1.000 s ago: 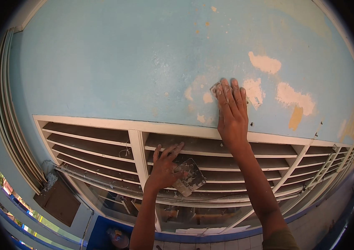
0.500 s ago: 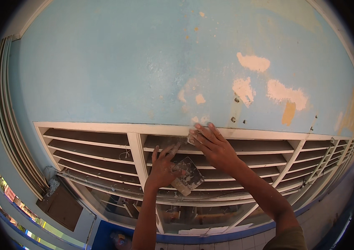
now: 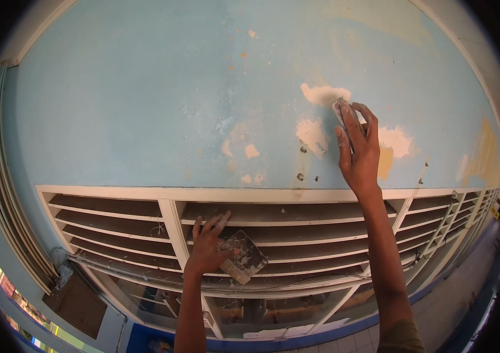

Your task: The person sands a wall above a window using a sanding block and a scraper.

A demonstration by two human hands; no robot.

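Observation:
On the blue wall (image 3: 126, 112), my right hand (image 3: 360, 144) is raised to the pale patches. Its fingers are closed around a small, flat, dust-whitened piece (image 3: 338, 109); its exact kind is partly hidden by the fingers. The piece lies at the lower right edge of the upper white filler patch (image 3: 322, 94). Lower down, in front of the shelves, my left hand (image 3: 206, 250) holds a dark square plate (image 3: 251, 255) smeared with pale putty, with a beige strip along one side. The thumb lies over the plate, while the other fingers point upward. Both hands look dusty.
White-framed louvre-like shelves (image 3: 109, 222) run below the wall, with glass panes (image 3: 244, 312) beneath. More filler patches (image 3: 395, 141) and several holes (image 3: 300, 176) mark the wall. Vertical pipes (image 3: 9, 176) stand at left, above a brown panel (image 3: 76, 309).
My right hand has moved up and right from the shelf's top frame to the upper filler patch, carrying the small piece. The left hand still holds the plate; the view has shifted slightly.

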